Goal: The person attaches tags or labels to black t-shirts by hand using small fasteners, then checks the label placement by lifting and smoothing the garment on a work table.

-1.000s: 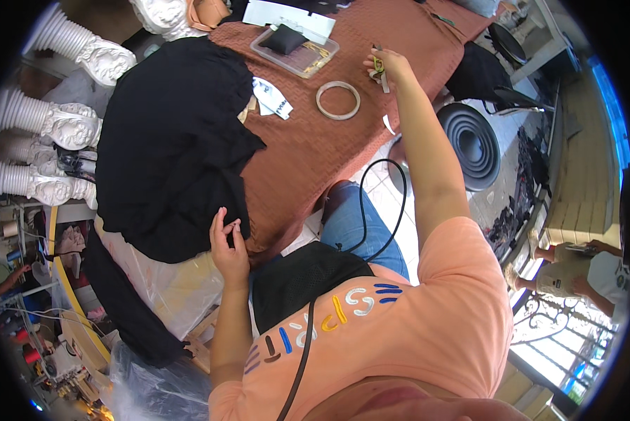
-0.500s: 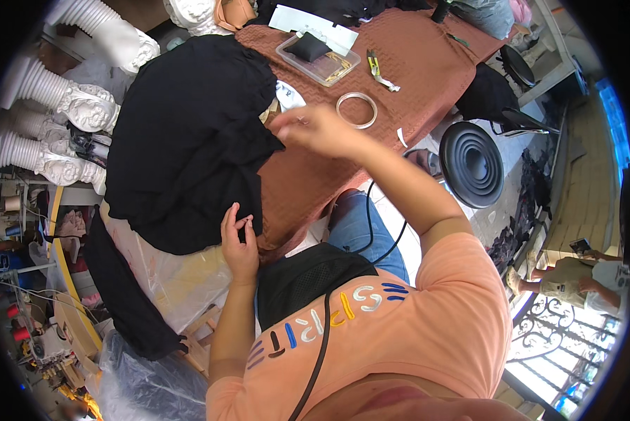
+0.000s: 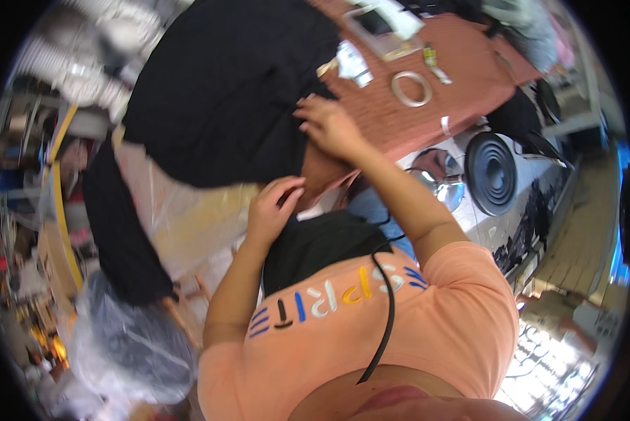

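A large piece of black cloth (image 3: pixel 224 91) spreads over the left part of a table with a brown textured cover (image 3: pixel 399 119). My right hand (image 3: pixel 331 128) lies palm down at the cloth's right edge. Its fingers are slightly spread, with the fingertips on the black cloth. My left hand (image 3: pixel 273 210) is near the table's front corner, just below the cloth's lower edge. Its thumb and fingers are bent toward each other in a pinch; anything between them is too small to make out. Beyond my right hand is a small white packet (image 3: pixel 354 63).
Farther back lie a clear plastic box (image 3: pixel 381 35), a ring-shaped roll (image 3: pixel 411 89) and a yellow-handled cutter (image 3: pixel 431 57). A round black ridged base (image 3: pixel 491 174) stands to the right. White ornate columns (image 3: pixel 69 70) crowd the left; a plastic-wrapped bundle (image 3: pixel 129 337) sits lower left.
My right hand has come down from above the table onto the black cloth's edge. My left hand stays near the front corner, its fingers bent. The whole view has shifted and turned, blurring slightly.
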Demonstrator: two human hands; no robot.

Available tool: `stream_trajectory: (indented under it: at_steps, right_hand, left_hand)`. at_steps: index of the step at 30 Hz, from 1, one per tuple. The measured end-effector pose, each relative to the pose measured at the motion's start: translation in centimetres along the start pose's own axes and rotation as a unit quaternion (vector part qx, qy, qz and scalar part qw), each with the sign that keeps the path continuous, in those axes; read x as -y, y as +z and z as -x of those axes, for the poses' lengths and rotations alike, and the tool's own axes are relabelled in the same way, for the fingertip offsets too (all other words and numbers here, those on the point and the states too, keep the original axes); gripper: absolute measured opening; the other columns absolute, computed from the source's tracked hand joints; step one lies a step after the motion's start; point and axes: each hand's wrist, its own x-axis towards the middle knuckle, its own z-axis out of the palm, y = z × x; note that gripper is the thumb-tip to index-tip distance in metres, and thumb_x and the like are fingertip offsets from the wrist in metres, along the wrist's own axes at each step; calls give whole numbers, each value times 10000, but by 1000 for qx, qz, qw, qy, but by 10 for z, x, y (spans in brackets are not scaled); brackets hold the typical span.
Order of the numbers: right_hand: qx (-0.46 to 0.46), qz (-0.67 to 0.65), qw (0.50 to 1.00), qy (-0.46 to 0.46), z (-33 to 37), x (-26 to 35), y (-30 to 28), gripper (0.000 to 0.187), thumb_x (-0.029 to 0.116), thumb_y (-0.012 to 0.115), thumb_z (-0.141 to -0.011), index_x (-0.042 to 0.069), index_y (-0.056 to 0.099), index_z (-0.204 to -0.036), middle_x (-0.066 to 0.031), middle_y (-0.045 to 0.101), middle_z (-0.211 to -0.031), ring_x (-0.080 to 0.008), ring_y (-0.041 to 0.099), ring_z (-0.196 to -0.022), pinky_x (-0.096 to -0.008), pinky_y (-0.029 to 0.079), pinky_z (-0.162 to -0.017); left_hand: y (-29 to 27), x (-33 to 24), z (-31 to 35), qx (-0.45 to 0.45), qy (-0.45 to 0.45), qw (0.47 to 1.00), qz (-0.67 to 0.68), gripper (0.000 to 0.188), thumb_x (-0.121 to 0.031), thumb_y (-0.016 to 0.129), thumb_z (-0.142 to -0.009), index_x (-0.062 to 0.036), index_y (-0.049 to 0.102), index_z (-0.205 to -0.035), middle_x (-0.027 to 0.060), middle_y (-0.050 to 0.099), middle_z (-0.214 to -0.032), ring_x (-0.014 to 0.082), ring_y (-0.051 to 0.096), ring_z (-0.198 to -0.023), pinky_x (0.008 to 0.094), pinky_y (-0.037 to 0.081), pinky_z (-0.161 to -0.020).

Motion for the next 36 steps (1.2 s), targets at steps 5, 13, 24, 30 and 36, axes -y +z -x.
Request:
stream_trajectory:
  at_steps: [5,13,24,30,36]
  right_hand:
    - [11,35,999,-5,9,-6,-7,317,176,635,-818,72,642,-1117,-123,578,-1247,-306,472,-1239,-411,371,-1019]
    - [36,42,998,-11,-3,-3,-1,320,172,612,-842,62,622,-1143,-104,550,-1291,-293,456,-1258,-400,364,-1026]
    - [80,-16,990,-114,-28,74,-8,313,120,611,-864,27,598,-1162,-169,530,-1273,-349,483,-1198,-420,368,-1015]
    - [186,-15,966,-180,-21,83,7,454,219,720,-770,30,583,-1160,-168,524,-1277,-353,498,-1171,-414,391,-984]
    - [233,-97,961,-115,-34,83,-6,150,86,690,-759,15,626,-875,-149,617,-999,-337,596,-925,-397,477,-798]
  left_hand:
    - [-34,2,10,-72,50,996,12,142,-45,622,-845,-16,677,-973,105,684,-955,196,653,-884,292,498,-786]
    - [-81,43,-11,-290,-64,953,59,172,-64,631,-857,-24,666,-1020,80,669,-973,143,634,-873,277,495,-783]
    - [-55,72,-59,-262,-213,919,-204,301,-185,663,-733,-15,626,-979,181,648,-908,362,625,-888,419,501,-815]
    - [-71,85,-32,-405,-183,895,-30,276,-206,647,-815,16,610,-974,162,647,-770,257,634,-661,377,514,-645]
    - [-120,56,-62,-518,-132,788,306,187,-177,565,-915,-3,552,-982,67,600,-789,115,577,-742,303,468,-594]
